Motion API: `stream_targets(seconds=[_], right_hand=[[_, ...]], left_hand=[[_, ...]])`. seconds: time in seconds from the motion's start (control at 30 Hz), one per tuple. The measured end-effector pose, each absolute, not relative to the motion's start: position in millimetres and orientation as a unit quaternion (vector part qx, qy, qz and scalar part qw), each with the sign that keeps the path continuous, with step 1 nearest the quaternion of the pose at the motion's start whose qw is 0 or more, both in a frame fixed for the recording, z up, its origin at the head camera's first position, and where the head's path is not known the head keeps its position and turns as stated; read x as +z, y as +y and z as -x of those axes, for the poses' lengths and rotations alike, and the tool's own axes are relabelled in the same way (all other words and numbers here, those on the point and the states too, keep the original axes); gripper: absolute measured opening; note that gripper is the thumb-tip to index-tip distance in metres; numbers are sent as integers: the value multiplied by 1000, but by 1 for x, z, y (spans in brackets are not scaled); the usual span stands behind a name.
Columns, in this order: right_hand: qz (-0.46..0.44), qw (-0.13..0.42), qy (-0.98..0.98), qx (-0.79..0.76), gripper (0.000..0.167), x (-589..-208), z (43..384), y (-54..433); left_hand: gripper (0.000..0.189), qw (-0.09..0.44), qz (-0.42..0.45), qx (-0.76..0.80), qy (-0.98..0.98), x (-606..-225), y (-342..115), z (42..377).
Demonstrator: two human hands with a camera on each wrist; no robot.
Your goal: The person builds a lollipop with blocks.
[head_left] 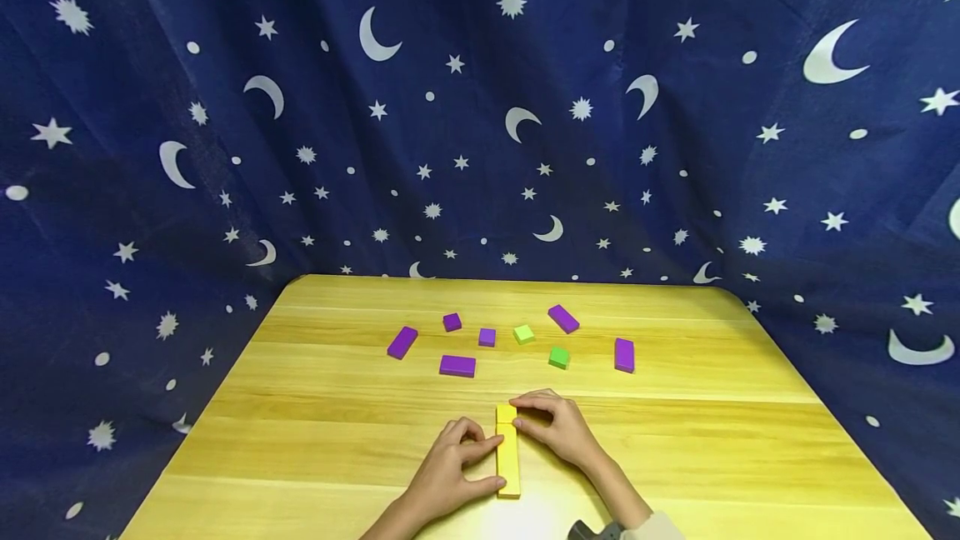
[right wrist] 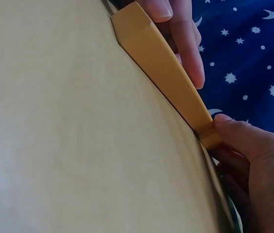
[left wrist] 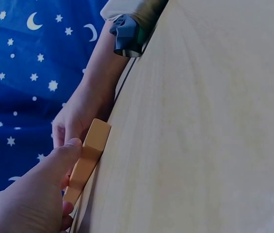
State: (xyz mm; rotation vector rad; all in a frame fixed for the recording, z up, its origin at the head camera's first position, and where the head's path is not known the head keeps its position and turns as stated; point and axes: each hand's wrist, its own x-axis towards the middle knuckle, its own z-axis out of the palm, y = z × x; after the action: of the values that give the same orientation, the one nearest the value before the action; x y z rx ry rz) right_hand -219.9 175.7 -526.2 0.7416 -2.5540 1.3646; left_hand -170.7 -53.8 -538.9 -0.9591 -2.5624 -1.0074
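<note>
A long yellow block (head_left: 507, 465) lies on the table with a small yellow block (head_left: 506, 413) against its far end, the two in one line. From the left side, my left hand (head_left: 450, 473) holds the long block with thumb and index finger spread along it. My right hand (head_left: 555, 430) has thumb and index finger at the small block's right side and far corner, pinching it. In the right wrist view the right thumb (right wrist: 229, 124) touches the small block near the seam. The left wrist view shows the left thumb (left wrist: 69, 148) against the long block (left wrist: 90, 155).
Beyond the hands, several purple blocks (head_left: 457, 366) lie scattered on the wooden table (head_left: 300, 415). Among them are a light green block (head_left: 523, 334) and a green block (head_left: 558, 357). A dark blue curtain (head_left: 480, 140) with moons and stars hangs behind the table's far edge.
</note>
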Motion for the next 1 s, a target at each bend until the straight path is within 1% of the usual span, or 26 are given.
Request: stream_targets(seconds=[0.33, 0.63, 0.77, 1.0], right_hand=[[-259, 101, -854, 439, 24, -526, 221, 176], [-271, 115, -847, 442, 36, -528, 221, 177], [-268, 115, -848, 442, 32, -528, 223, 176], [-262, 113, -851, 441, 28, -529, 221, 175]], left_hand=[[57, 122, 326, -341, -873, -536, -53, 170], [56, 116, 316, -338, -879, -536, -51, 172], [56, 117, 315, -338, -879, -536, -52, 174], [55, 101, 310, -326, -887, -535, -51, 173]])
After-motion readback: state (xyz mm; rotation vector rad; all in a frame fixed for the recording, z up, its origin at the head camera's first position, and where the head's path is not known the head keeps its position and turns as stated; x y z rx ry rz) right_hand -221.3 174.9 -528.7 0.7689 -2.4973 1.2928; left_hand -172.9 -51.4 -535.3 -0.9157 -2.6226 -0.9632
